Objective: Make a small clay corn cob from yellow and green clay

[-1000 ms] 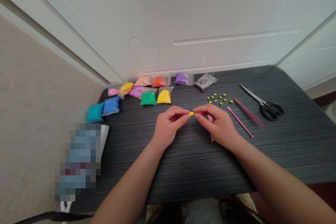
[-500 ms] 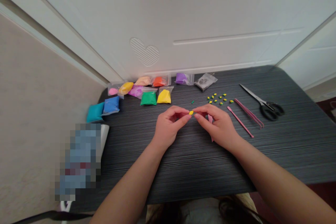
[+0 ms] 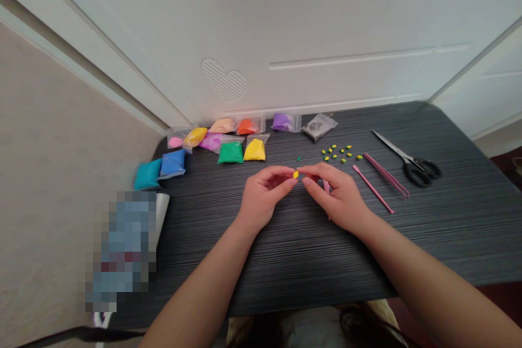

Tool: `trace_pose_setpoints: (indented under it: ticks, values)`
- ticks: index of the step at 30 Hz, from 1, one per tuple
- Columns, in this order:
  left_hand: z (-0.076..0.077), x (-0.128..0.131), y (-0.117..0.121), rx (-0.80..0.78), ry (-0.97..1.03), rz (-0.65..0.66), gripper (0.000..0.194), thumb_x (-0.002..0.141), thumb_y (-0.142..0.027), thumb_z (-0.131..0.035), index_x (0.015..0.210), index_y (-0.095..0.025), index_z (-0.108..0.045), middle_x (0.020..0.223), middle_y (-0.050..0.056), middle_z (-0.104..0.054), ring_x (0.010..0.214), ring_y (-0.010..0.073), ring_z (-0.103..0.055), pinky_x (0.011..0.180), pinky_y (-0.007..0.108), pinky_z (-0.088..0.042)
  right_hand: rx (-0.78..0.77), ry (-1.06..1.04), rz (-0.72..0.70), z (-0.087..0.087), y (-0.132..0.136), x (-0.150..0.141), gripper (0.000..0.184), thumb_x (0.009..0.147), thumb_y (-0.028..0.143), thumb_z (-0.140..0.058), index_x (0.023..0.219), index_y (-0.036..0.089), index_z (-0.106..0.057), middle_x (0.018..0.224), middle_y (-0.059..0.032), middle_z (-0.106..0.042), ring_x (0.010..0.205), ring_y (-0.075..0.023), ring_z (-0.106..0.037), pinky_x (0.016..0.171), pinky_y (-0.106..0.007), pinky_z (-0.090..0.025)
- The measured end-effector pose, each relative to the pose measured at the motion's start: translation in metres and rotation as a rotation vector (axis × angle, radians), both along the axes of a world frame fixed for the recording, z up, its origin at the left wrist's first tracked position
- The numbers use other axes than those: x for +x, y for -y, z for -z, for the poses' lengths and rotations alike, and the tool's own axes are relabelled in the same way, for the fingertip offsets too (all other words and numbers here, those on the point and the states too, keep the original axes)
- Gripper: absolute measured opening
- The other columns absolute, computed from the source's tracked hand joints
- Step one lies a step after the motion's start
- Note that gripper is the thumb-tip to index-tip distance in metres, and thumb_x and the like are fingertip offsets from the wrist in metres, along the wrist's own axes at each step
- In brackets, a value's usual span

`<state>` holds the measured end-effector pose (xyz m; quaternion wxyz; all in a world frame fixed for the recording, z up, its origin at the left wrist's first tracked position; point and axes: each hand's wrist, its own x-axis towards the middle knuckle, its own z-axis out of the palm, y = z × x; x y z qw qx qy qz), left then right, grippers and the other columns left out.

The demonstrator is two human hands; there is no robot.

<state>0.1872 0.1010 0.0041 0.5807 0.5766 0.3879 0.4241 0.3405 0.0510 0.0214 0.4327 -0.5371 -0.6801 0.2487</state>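
Between the thumb and forefinger of my left hand (image 3: 263, 193) is a small yellow clay piece (image 3: 296, 174), oval in shape. My right hand (image 3: 338, 190) faces it from the other side; its forefinger tip reaches the piece or lies very close, while its thumb stands apart. Under my right hand a pink tool (image 3: 327, 186) is partly covered. A tiny green clay bit (image 3: 299, 158) lies just beyond my fingertips. Several small yellow-and-green clay pieces (image 3: 335, 156) are scattered on the dark table (image 3: 285, 261) to the right.
Pink tweezers (image 3: 385, 175), a thin pink modelling tool (image 3: 373, 189) and black-handled scissors (image 3: 408, 159) lie at the right. Along the back are several clay packets, including green (image 3: 230, 153), yellow (image 3: 255, 150) and purple (image 3: 283, 122). A blurred-out object (image 3: 126, 250) stands at the left edge.
The yellow clay piece has turned from slanted to more upright in my left fingers. My right thumb and forefinger have shifted slightly; the other things lie as before.
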Motion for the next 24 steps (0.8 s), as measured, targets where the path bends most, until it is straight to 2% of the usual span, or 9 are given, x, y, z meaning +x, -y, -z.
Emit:
trace_pose_setpoints:
  ticks: [8, 15, 24]
  values:
    - [0.0027, 0.0012, -0.0011, -0.022, 0.095, -0.012, 0.016, 0.064, -0.018, -0.068, 0.08, -0.021, -0.065, 0.079, -0.001, -0.066, 0.072, 0.0088, -0.059, 0.071, 0.021, -0.046, 0.022, -0.009, 0.029, 0.0014, 0.0006, 0.0005, 0.021, 0.082, 0.021, -0.047, 0.1, 0.02, -0.058, 0.077, -0.0002, -0.057, 0.07, -0.0111, -0.051, 0.066, -0.025, -0.04]
    - [0.0011, 0.0019, -0.0002, -0.026, 0.032, -0.033, 0.017, 0.063, -0.022, -0.068, 0.079, -0.018, -0.065, 0.079, 0.002, -0.066, 0.072, 0.012, -0.059, 0.072, 0.026, -0.047, 0.022, 0.003, 0.02, 0.0018, 0.0004, -0.0004, 0.023, 0.082, 0.022, -0.046, 0.102, 0.022, -0.057, 0.078, -0.0012, -0.058, 0.073, -0.0132, -0.052, 0.069, -0.028, -0.041]
    - [0.0019, 0.0013, -0.0004, -0.029, 0.029, -0.021, 0.017, 0.064, -0.023, -0.068, 0.08, -0.018, -0.065, 0.078, 0.001, -0.065, 0.071, 0.0113, -0.058, 0.068, 0.024, -0.047, 0.015, 0.016, 0.001, 0.0015, 0.0001, -0.0007, 0.026, 0.082, 0.021, -0.046, 0.107, 0.024, -0.056, 0.079, -0.0011, -0.058, 0.074, -0.0132, -0.052, 0.072, -0.029, -0.04]
